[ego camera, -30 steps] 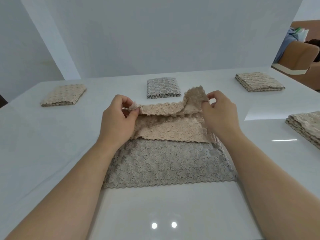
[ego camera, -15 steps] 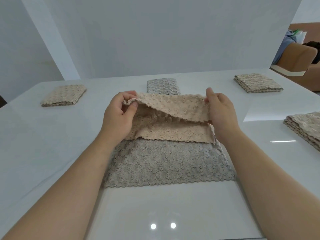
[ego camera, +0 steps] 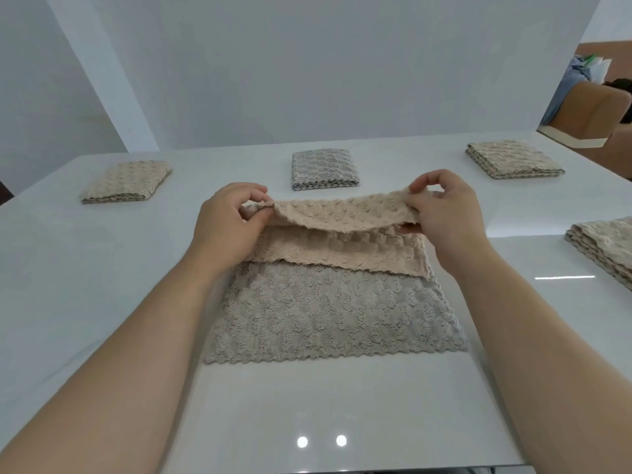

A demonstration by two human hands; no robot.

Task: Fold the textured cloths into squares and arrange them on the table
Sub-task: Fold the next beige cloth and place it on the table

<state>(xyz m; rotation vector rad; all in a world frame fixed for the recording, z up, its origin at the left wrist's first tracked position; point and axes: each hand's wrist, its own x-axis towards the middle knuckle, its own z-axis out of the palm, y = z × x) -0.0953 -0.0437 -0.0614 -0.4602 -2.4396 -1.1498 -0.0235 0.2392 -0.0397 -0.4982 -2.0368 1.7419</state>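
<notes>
A beige textured cloth [ego camera: 338, 248] lies across the far part of a larger grey-beige cloth [ego camera: 331, 313] spread flat on the white table [ego camera: 102, 268]. My left hand [ego camera: 229, 227] pinches the beige cloth's far left corner. My right hand [ego camera: 444, 213] pinches its far right corner. Between the two hands the far edge is lifted off the table and stretched taut, with the raised flap hanging over the rest of the cloth.
Three folded squares lie along the far side: a beige one [ego camera: 126, 181] at left, a grey one [ego camera: 324, 168] in the middle, a beige one [ego camera: 513, 159] at right. A stack of beige cloths [ego camera: 605, 244] sits at the right edge. A brown chair [ego camera: 595, 111] stands beyond the table.
Both hands have lifted the beige cloth's far edge and pulled it straight between them; the bunched right corner is now flattened out. The raised flap hangs toward me.
</notes>
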